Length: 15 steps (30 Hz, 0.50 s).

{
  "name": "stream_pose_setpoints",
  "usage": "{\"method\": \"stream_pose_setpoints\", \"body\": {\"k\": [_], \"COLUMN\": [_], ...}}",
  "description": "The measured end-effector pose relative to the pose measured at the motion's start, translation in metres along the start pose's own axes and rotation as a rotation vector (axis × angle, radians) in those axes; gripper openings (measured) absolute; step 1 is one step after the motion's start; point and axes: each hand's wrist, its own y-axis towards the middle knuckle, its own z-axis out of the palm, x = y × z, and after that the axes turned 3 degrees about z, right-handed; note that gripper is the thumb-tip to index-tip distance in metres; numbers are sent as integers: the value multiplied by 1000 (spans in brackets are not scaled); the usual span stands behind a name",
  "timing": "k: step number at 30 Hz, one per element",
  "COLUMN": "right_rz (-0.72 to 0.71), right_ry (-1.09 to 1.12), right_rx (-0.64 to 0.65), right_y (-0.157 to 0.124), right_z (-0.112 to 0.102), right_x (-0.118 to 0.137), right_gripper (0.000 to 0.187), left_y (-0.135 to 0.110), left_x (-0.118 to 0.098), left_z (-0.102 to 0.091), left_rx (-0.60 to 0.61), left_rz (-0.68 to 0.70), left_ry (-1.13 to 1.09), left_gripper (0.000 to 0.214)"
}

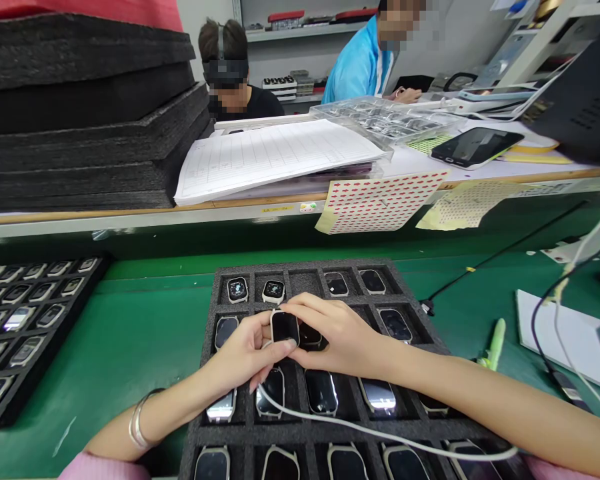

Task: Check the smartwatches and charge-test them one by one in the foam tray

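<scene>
Over a dark foam tray (300,268), my left hand (250,347) grips a small smartwatch case (285,327) with a black screen and a light metal frame. Its thumb lies across the lower edge of the screen. My right hand (343,333) closes on the same watch from the right, fingers at the top edge. A white cable (360,427) comes out from under my left hand and loops off to the right; where it meets the watch is hidden. Several other strapless watches sit in the tray's compartments, two at the back left with lit screens (237,289).
At left stands another foam tray of watches (23,293). A shelf edge (230,210) runs across behind, bearing stacked black foam (80,133), paper sheets (280,157) and a phone (475,147). Cables, a green pen-like object (495,343) and white paper (560,333) lie right. Two people sit beyond.
</scene>
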Motion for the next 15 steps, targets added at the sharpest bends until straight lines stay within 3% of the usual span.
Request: {"method": "stream_pose_setpoints", "body": {"k": [7,15], "right_rz": [103,110], "right_ry": [271,198], "right_rx": [69,120], "right_y": [8,8], "right_z": [-14,-15], "right_x": [-2,0], "right_gripper": [38,35], "left_y": [1,2], "left_x": [0,-4], "left_z": [-2,-1], "left_rx": [40,20], "left_rz": [-12,-28], "left_ry": [-78,-97], "left_gripper": [53,39]}}
